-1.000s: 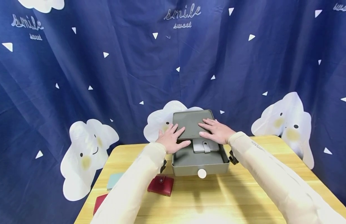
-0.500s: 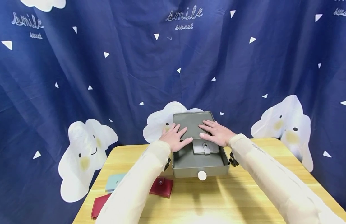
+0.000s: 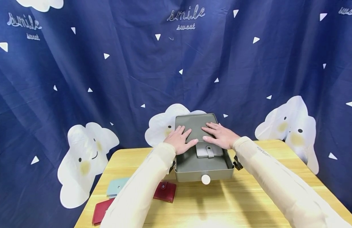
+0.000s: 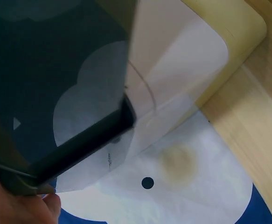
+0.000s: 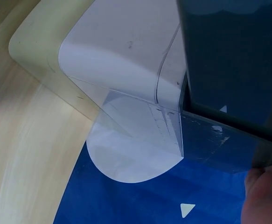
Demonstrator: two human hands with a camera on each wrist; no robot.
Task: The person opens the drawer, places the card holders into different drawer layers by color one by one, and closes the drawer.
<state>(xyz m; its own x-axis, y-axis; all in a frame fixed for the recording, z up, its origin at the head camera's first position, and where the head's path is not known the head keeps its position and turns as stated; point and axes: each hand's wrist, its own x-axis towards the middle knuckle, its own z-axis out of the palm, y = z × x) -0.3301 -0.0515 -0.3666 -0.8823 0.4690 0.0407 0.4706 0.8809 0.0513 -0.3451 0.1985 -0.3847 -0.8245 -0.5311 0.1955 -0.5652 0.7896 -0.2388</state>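
Observation:
A grey desktop drawer box [image 3: 194,122] stands at the far side of the table, its drawer [image 3: 202,175] pulled out toward me. My left hand [image 3: 178,141] lies flat over the left part of the top, with its thumb stretched toward the middle. On the right part rests my right hand [image 3: 222,136], fingers straight and spread. Inside the drawer, at the back right, sits a light grey snap wallet [image 3: 209,149], partly under the top's front edge. A round white knob [image 3: 205,179] marks the drawer front. Both wrist views show the box's dark side close up, with fingers at its edge.
Left of the drawer, a dark red snap wallet [image 3: 165,192] lies on the wooden table [image 3: 221,205]. Further left are a light blue wallet [image 3: 116,186] and another red wallet [image 3: 101,211], both partly behind my left sleeve. A blue curtain [image 3: 136,63] hangs behind the table.
My left hand has slid a little to the right over the box top, and more of the light blue and left red wallets shows. The right hand and drawer stay put.

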